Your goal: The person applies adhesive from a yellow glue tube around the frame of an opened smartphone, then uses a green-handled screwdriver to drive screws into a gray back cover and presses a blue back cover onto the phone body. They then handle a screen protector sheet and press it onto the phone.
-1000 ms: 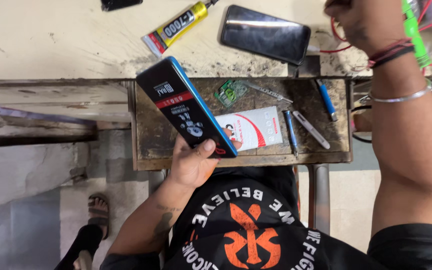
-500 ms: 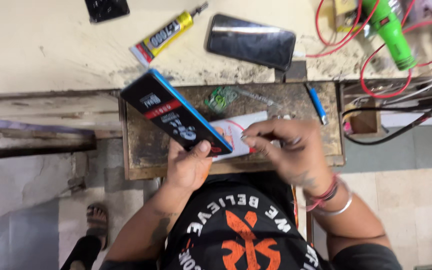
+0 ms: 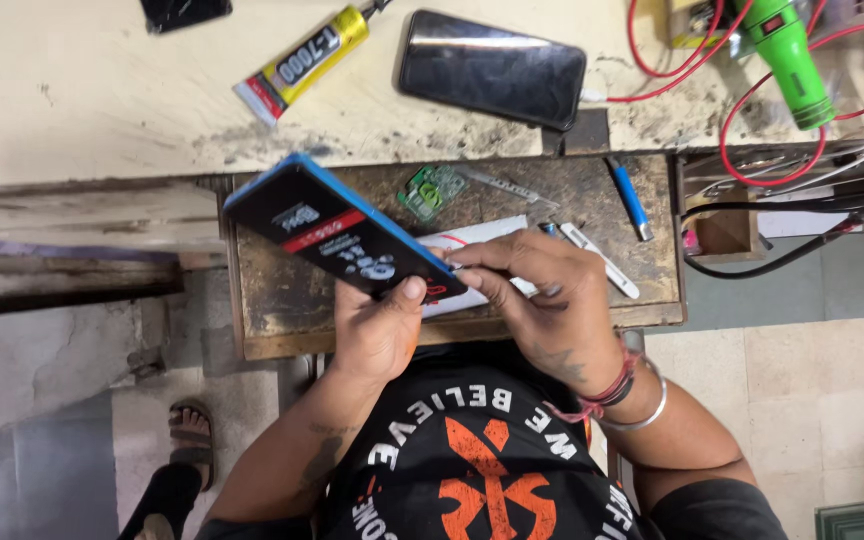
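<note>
Black flat box (image 3: 344, 237) with a blue edge and a red stripe sits left of the frame's centre, tilted over the open wooden drawer (image 3: 272, 290); the left hand (image 3: 380, 330) clasps its lower end from below, thumb pressed on the face; the right hand (image 3: 547, 290), just right of centre, has its fingertips pinched together at the box's lower right corner, though whether they grip the box itself or something small there I cannot tell; a white card (image 3: 482, 240) lies in the drawer under both hands, with a green chip (image 3: 430, 190), a blue pen (image 3: 629, 196) and a white pen (image 3: 602, 260) near it; on the bench along the top lie a dark phone (image 3: 492, 68), a yellow glue tube (image 3: 300, 62) and, upper right, a green tool (image 3: 790, 55) among red wires (image 3: 652, 60).
</note>
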Motion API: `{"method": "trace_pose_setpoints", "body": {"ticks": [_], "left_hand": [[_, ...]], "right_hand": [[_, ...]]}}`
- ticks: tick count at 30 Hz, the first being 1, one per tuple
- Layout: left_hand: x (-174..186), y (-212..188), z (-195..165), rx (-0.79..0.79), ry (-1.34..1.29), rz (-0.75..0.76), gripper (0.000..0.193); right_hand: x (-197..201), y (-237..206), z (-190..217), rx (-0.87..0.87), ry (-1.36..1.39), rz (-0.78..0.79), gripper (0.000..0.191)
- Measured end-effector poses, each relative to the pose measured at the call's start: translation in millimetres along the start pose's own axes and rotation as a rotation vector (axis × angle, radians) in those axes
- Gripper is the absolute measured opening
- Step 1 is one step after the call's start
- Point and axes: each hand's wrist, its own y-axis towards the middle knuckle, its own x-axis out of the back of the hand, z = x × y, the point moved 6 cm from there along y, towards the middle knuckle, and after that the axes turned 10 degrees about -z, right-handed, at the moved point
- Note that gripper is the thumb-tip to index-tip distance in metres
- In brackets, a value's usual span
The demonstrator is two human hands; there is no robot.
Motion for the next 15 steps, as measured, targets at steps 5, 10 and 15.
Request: {"method": "trace_pose_setpoints", "body": {"ticks": [5, 10, 15], "left_hand": [[2, 0, 1, -0.04, -0.001, 0.019, 0.031], [12, -2, 2, -0.052, -0.027, -0.024, 0.033], [12, -1, 5, -0.07, -0.056, -0.053, 0.036]], "right_hand": [[-6, -5, -16, -0.165, 0.116, -0.054, 0.022], [-16, -13, -29, -0.219, 0.21, -0.135, 0.016], [-15, -16, -23, -0.083, 0.139, -0.211, 0.023]]}}
